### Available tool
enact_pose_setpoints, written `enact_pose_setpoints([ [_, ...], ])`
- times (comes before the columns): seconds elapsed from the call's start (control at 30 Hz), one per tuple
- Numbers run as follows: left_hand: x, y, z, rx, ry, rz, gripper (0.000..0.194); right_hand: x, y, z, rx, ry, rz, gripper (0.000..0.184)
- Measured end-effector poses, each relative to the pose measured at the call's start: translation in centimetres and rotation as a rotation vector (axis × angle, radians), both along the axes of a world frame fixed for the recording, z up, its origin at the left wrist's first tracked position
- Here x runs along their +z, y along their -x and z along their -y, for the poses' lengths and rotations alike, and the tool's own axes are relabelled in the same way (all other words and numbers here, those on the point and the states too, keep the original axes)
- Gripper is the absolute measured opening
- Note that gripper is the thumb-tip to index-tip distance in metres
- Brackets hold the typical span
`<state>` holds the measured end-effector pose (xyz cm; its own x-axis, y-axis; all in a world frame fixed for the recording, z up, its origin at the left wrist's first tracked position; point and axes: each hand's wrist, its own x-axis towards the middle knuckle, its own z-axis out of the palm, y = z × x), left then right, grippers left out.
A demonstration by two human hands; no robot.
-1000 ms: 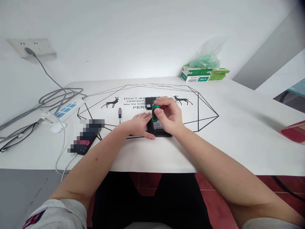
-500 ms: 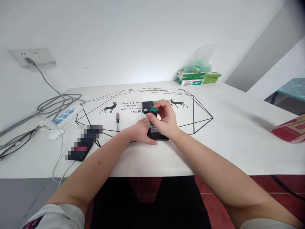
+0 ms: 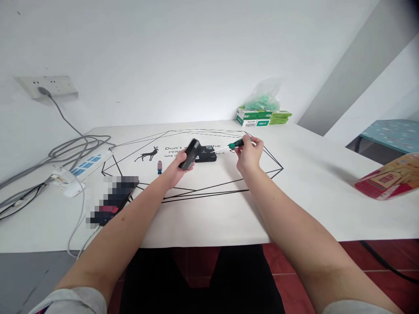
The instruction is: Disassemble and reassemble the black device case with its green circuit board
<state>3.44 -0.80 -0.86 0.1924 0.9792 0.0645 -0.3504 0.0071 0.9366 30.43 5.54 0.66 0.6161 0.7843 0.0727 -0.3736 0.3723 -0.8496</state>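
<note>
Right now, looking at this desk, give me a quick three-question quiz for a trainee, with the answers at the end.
1. Multiple choice: what is the right hand holding?
(a) a pencil
(b) a green-and-black screwdriver
(c) a pair of scissors

2. True or false: the left hand has nothing in it.

3. Fill the gap: at the back of the desk, the clear plastic bag rests on top of the green-and-white ____.

Key:
1. b
2. False; it grips a black device.
3. boxes
</note>
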Motion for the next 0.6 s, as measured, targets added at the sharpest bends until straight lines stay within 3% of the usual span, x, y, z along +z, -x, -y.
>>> enact_pose_setpoints([
  [0.13, 0.0, -0.4, -1.0, 0.158, 0.225, 0.24, 0.037, -0.9, 0.1, -0.4, 0.007, 0.07, 0.035, 0.033],
  [0.33, 0.3, 0.2, -1.6, 0.221, 0.274, 0.452, 0.018, -2.0, -0.1, -1.4, 0.038, 0.158, 0.059, 0.032],
  [0.6, 0.0, -0.6, -2.2, 0.465, 0.271, 0.512, 0.085, -2.8, -0.7, -1.9, 0.047, 0.211, 0.08, 0.031],
])
